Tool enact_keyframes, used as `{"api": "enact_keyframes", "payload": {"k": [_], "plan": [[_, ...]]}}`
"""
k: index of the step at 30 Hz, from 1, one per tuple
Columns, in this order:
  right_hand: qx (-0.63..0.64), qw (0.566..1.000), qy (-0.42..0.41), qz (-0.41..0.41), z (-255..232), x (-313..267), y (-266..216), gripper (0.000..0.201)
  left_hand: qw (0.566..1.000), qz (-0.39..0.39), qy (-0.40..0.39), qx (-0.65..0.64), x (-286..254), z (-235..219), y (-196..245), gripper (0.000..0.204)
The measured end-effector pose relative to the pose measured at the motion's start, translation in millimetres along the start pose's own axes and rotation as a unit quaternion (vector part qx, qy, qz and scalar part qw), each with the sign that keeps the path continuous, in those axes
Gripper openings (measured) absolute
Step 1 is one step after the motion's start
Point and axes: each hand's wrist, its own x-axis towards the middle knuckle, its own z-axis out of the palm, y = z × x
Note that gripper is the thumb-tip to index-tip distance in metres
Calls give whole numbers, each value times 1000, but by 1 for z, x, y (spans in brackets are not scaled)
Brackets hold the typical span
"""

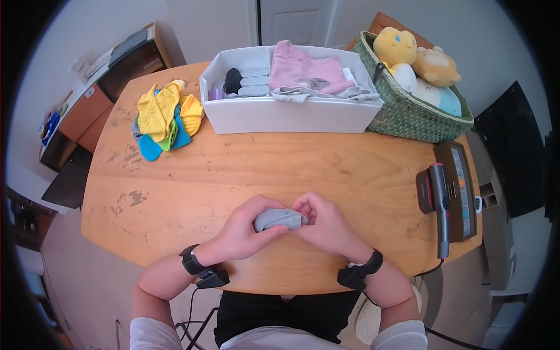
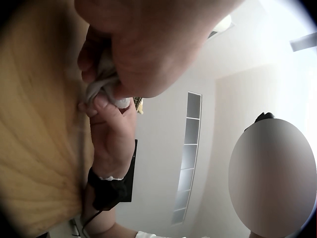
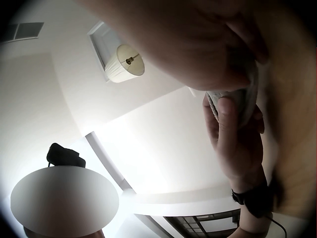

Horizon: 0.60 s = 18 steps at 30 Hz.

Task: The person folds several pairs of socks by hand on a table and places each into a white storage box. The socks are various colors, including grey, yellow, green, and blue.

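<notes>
A grey sock [image 1: 279, 220], folded into a small bundle, is held between both hands over the front middle of the table [image 1: 344, 175]. On its left end my left hand [image 1: 240, 228] grips it, thumb along the near side and fingers round the far side. My right hand [image 1: 328, 224] pinches the right end between thumb and curled fingers. The left wrist view shows the sock [image 2: 105, 85] bunched and twisted between the two hands. Seen from the right wrist, the left thumb presses on the sock [image 3: 242, 106], and an edge of the fabric shows there.
A pile of yellow, blue, green and grey cloth items [image 1: 160, 119] lies back left. Behind is a white box [image 1: 291, 116] with folded grey pieces, a black roll and pink clothing [image 1: 303, 70]. A green basket [image 1: 402, 119] of plush toys stands beside it. A handheld device [image 1: 440, 210] lies right.
</notes>
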Motion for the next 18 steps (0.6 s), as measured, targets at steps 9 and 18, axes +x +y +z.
{"api": "enact_keyframes", "payload": {"k": [9, 18], "plan": [[40, 998, 41, 24, 7, 1, 7, 25, 998, 51, 36, 30, 0, 5, -3, 34], [82, 991, 102, 24, 9, 2, 9, 17, 991, 87, 42, 89, 3, 1, -2, 37]]}}
